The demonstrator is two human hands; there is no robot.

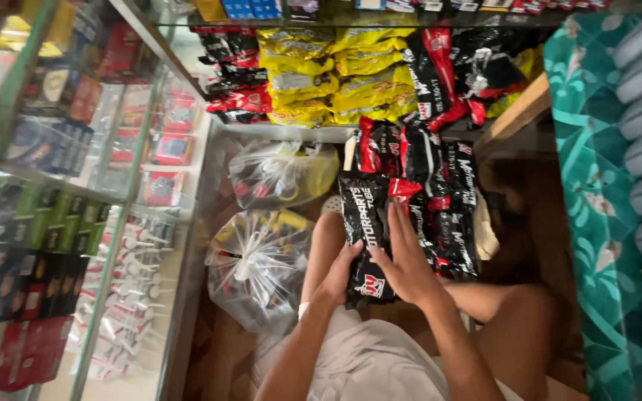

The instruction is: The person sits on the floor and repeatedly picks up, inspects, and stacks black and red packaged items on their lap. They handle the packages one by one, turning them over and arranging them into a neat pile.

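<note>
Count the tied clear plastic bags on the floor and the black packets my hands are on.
clear plastic bags: 2
black packet, gripped by the left hand with the right hand flat on it: 1
Total: 3

Your left hand (339,276) grips the lower edge of a black packet (365,238) with red and white print resting on your knees, while your right hand (404,260) lies flat over its right side, fingers pointing to twelve o'clock. At one o'clock from the packet stands a stack of similar black-and-red packets (440,193), and at twelve o'clock, farther off, yellow packets (336,82) fill a shelf. Two knotted clear plastic bags (258,263) sit at nine and eleven o'clock, beside a glass display case (98,223) of small boxes.
</note>
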